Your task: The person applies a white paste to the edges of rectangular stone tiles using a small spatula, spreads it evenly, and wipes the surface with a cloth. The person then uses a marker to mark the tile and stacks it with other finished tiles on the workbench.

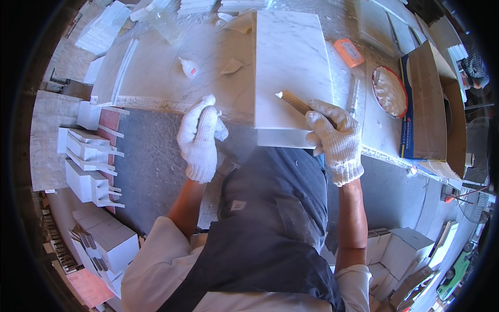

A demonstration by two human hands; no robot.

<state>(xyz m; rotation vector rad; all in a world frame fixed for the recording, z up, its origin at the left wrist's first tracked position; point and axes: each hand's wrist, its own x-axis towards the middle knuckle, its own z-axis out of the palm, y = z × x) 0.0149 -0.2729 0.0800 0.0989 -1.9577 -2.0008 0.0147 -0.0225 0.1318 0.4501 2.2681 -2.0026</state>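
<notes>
Stretching before the person, the surface carries a cardboard box at right. A white veined tile reaches past the near edge. The right hand grips a tan pointed stick above this tile — the left hand, well apart, bends its fingers; closed on something or not, I cannot tell.

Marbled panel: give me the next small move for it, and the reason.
Probably bring the left hand to the left edge of the marbled panel to steady it: that hand is off the panel, while the right hand holds a tan stick-like piece over the panel's near end.
</notes>
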